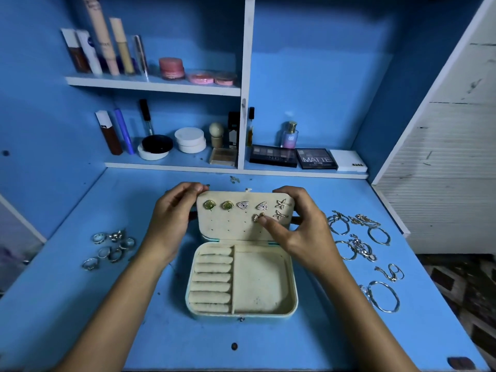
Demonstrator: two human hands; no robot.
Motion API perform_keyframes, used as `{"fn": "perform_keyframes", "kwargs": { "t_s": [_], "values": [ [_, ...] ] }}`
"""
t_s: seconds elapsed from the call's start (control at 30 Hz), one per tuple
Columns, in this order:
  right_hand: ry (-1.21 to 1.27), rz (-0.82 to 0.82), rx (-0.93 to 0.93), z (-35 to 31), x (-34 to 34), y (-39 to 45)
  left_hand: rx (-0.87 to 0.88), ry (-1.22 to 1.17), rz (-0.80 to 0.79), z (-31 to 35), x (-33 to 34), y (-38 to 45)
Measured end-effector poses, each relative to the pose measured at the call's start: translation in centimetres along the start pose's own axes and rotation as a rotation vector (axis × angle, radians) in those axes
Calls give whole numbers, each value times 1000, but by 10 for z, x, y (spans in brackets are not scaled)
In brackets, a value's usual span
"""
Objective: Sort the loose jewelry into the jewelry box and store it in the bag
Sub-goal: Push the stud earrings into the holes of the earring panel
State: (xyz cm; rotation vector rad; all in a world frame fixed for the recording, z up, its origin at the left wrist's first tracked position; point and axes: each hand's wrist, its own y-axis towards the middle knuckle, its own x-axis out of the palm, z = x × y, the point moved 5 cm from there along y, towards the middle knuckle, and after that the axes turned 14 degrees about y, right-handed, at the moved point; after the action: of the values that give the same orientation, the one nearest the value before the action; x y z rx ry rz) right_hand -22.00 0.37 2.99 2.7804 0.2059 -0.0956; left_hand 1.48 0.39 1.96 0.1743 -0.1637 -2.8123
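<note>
surface: blue tabletop, scuffed, dark specks and a few dark holes near the front edge
room: blue back wall with white-edged shelves; white slatted panel on the right; patterned floor low right
jewelry box: middle of the tabletop, open, cream lining; base has ring rolls on the left and an open compartment on the right
lid: stands up at the back of the box; earrings are pinned in a row along its top, two green, two triangular, two starfish-shaped
your left hand: fingers curled round the lid's upper left corner, holding it up
your right hand: thumb at the front, fingers behind the lid's right edge, pinching a small gold earring against the lining in the second row
rings: loose cluster on the tabletop, left of the box, well apart from it
bracelets and chains: spread on the tabletop right of the box, down to a large bangle nearest you
upper shelf: tubes, bottles, pink jars; labels too blurred to read
lower shelf: brush, white compacts, perfume bottle, palettes
writing: "MATTE" on the black palette; "NUDES" faint on the palette left of it; small dark print on the white box, unreadable
</note>
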Motion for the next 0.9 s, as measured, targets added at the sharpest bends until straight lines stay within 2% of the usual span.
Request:
{"fn": "perform_keyframes", "kwargs": {
  "t_s": [0.2, 0.37, 0.67, 0.9],
  "values": [
    [41, -18, 72, 7, 2, 7, 26, 105, 115, -16, -4, -8],
    [76, 68, 173, 18, 4, 20, 42, 260, 164, -21, -3, -17],
    [7, 138, 277, 43, 6, 35, 70, 498, 169, -31, -3, -13],
    [1, 152, 298, 52, 3, 34, 81, 564, 160, -33, -2, -12]
  ]
}}
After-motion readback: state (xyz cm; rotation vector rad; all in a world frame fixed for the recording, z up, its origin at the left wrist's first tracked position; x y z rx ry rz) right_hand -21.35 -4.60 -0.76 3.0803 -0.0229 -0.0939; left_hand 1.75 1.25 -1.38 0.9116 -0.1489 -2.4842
